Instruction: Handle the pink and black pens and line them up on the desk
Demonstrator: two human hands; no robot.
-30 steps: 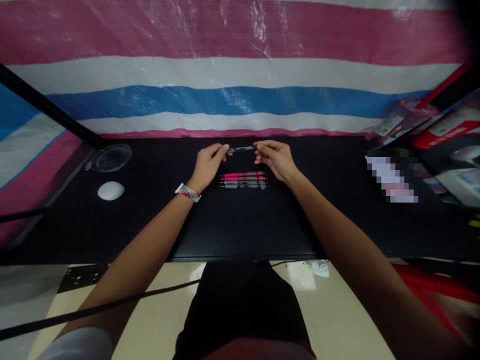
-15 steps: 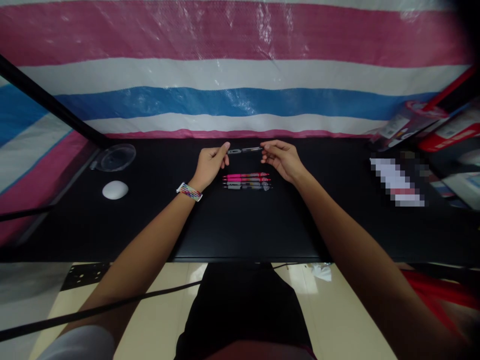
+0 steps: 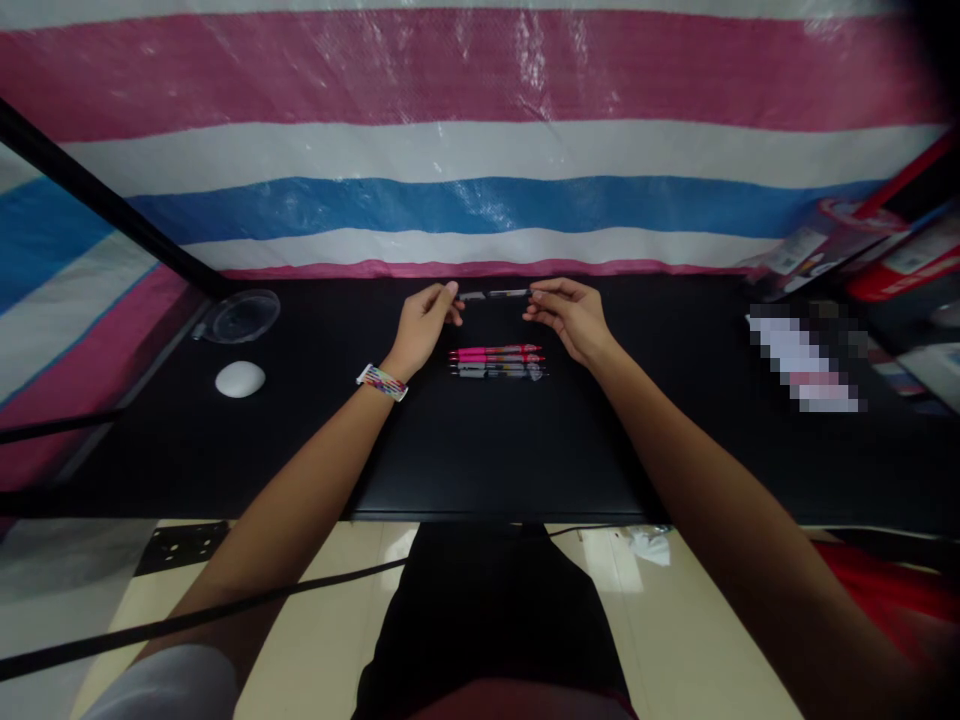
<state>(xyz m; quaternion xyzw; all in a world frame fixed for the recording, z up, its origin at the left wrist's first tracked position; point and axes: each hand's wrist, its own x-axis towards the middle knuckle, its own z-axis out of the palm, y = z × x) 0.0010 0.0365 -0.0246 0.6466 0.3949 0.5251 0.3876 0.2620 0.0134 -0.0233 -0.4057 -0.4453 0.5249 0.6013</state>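
Note:
A dark grey and clear pen point(image 3: 495, 294) is stretched level between my two hands, just above the far part of the black table. Its left end is pinched in my left hand point(image 3: 426, 322), thumb on top. At the other end, the fingertips of my right hand point(image 3: 571, 315) close on its tip. Below the hands lies a row of pens side by side: pink ones point(image 3: 495, 354) at the back and grey-and-clear ones point(image 3: 495, 371) in front. A multicoloured band circles my left wrist.
On the left of the black table point(image 3: 480, 460) are a clear round lid point(image 3: 244, 316) and a white dome-shaped object point(image 3: 240, 379). At the right stand a clear tub point(image 3: 817, 245) and a blurred-out paper point(image 3: 802, 360). A striped sheet point(image 3: 480, 150) hangs behind.
The view has shifted slightly, so the table things sit a little further right. Both hands keep hold of the pen, which seems turned slightly about its length.

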